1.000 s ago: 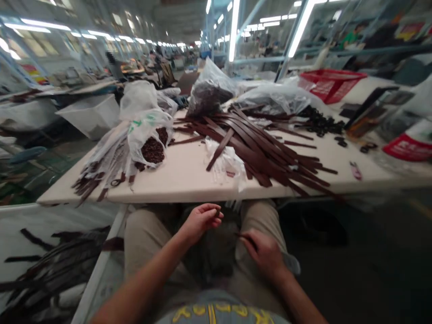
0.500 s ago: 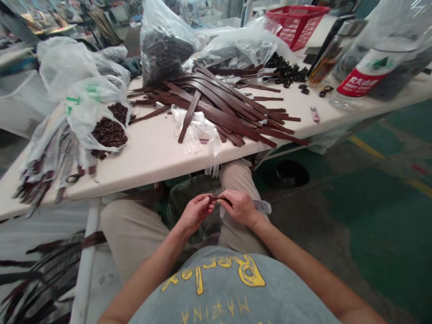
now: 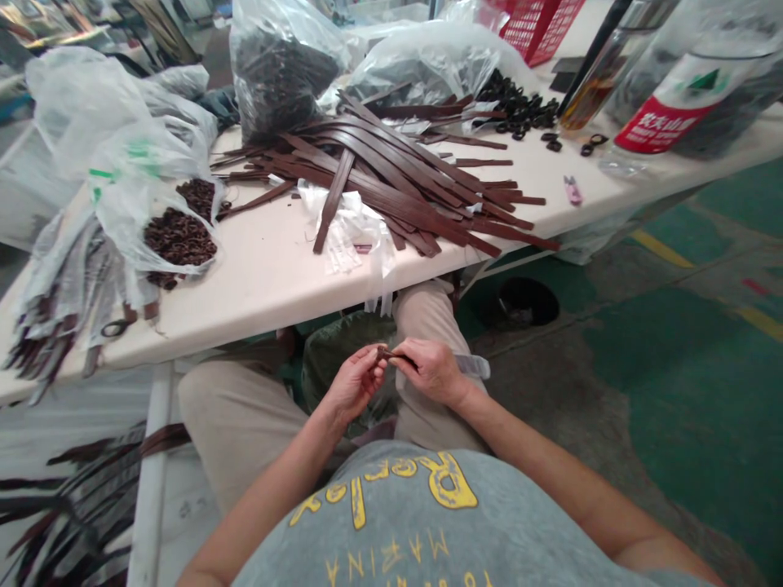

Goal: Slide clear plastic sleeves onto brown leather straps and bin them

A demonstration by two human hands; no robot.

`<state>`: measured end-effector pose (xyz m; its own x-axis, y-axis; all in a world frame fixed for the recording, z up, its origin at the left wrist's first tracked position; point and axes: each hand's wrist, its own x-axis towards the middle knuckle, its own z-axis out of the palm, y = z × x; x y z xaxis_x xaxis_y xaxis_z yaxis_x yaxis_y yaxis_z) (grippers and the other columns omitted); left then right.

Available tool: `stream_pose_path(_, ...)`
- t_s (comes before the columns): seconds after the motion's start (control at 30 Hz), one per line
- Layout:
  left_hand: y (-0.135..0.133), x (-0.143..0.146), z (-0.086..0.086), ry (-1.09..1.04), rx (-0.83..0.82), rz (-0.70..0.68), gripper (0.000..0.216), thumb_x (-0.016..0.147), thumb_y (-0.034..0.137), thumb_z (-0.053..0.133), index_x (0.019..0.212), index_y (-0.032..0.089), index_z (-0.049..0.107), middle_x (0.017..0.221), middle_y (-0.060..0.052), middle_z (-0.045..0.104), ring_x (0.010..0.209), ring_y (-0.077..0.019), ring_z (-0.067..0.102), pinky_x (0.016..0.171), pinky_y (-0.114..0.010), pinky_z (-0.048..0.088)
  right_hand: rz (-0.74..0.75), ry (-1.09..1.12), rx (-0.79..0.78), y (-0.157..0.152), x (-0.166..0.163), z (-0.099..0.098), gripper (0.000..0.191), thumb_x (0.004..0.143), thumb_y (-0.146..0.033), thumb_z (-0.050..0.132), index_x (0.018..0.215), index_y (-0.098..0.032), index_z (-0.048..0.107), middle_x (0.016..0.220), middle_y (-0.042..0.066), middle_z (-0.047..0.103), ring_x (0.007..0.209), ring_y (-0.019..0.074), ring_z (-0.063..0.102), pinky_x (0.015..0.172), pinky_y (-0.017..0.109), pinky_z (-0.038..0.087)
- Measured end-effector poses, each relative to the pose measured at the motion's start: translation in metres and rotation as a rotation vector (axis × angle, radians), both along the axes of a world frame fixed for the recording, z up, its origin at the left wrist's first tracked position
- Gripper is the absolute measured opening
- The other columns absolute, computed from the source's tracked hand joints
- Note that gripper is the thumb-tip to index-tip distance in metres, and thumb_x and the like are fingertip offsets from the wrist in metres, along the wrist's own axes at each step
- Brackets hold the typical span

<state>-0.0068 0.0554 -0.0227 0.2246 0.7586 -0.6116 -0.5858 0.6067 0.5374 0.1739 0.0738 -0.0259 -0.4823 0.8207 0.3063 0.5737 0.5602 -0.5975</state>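
Above my lap, my left hand (image 3: 356,380) pinches a small dark brown piece, seemingly a strap loop (image 3: 382,352), between thumb and fingertips. My right hand (image 3: 433,372) is closed around a narrow brown leather strap (image 3: 400,356), whose tip meets the loop at my left fingertips. Whether the tip passes through the loop is too small to tell. Behind my right hand a clear plastic sleeve (image 3: 477,366) sticks out over my thigh. On the table ahead lies a pile of brown straps (image 3: 391,183), some partly wrapped in white plastic.
On the white table (image 3: 245,293) are an open bag of brown loops (image 3: 180,236), wrapped straps (image 3: 55,314) at left, black loops (image 3: 519,106), pink snips (image 3: 572,190) and a large bottle (image 3: 666,106). A black bin (image 3: 527,302) stands on the floor. More straps (image 3: 79,505) hang lower left.
The view has tilted down slightly, so the table items sit higher and more to the left. Both hands stay together, with the brown loop showing a little more at my left fingertips.
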Motion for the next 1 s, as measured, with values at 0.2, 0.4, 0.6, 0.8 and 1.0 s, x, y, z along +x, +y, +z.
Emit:
stream_pose_path(0.2,-0.002,0.003,-0.001,0.152,0.15,-0.015,0.047,0.071,0.034,0.08,0.111,0.012,0.07,0.065,0.001,0.063,0.05,-0.0035,0.051,0.049,-0.013,0.041,-0.019,0.104,-0.053,0.001,0.001,0.003,0.019,0.095,-0.029,0.052,0.084,-0.019,0.064,0.077,0.003,0.067,0.069,0.0151,0.06,0.064,0.027,0.041)
stream_pose_path(0.4,0.002,0.004,0.003,0.44,0.397,-0.069,0.035,0.063,0.028,0.082,0.095,0.016,0.077,0.071,-0.001,0.067,0.054,-0.0073,0.049,0.053,-0.019,0.043,-0.002,0.283,-0.165,0.003,0.002,0.003,0.014,0.092,-0.027,0.057,0.081,-0.02,0.064,0.074,0.001,0.067,0.068,0.0138,0.059,0.063,0.026,0.042)
stream_pose_path(0.6,0.005,0.009,0.011,0.546,0.546,-0.134,0.027,0.07,0.031,0.077,0.094,0.018,0.078,0.072,-0.002,0.069,0.054,-0.0095,0.051,0.054,-0.022,0.045,0.01,0.328,-0.173,0.004,0.004,0.005,0.015,0.093,-0.026,0.056,0.081,-0.019,0.063,0.074,0.0,0.065,0.068,0.0127,0.06,0.064,0.024,0.044)
stream_pose_path(0.8,0.0,0.007,0.003,0.56,0.497,-0.02,0.028,0.067,0.031,0.08,0.092,0.019,0.078,0.074,-0.002,0.068,0.058,-0.0095,0.052,0.056,-0.021,0.044,0.017,0.317,-0.132,0.001,0.002,0.006,0.015,0.093,-0.026,0.055,0.083,-0.019,0.064,0.075,0.001,0.067,0.069,0.0129,0.06,0.064,0.025,0.044)
stream_pose_path(1.0,0.004,0.007,0.005,0.568,0.513,-0.063,0.02,0.071,0.032,0.077,0.083,0.017,0.078,0.07,-0.002,0.068,0.058,-0.0108,0.052,0.058,-0.023,0.044,0.016,0.265,-0.096,0.003,0.002,0.009,0.017,0.095,-0.028,0.054,0.084,-0.018,0.064,0.077,0.002,0.068,0.069,0.0135,0.061,0.064,0.024,0.044)
